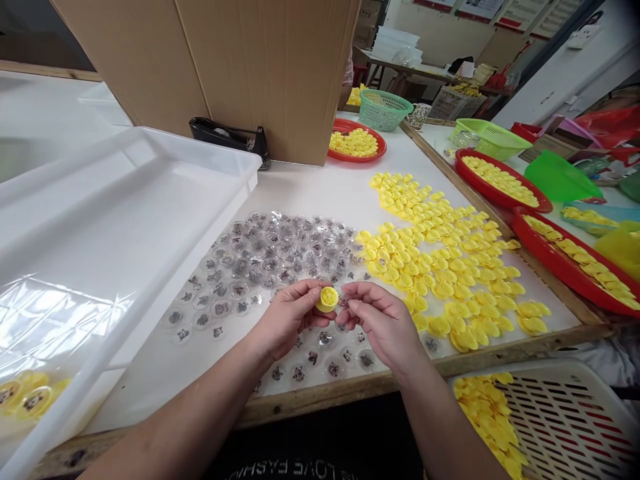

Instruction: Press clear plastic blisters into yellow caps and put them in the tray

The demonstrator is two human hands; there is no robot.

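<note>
While, in the head view, the left hand [293, 308] pinches a yellow piece [329, 299], its round hollow facing the camera, the right hand [384, 321] hangs just to the right, fingers curled toward it; cannot tell whether they grip anything. Piece round, no clear long axis. Clear printed discs [270, 263] lie below; yellow pile [440, 267] nearer right hand.

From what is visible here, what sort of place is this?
Probably a small workshop for handwork: many small yellow plastic pieces and clear round plastic pieces with dark printed figures are spread across a white tabletop, and shallow red plastic trays hold more yellow pieces.
</note>
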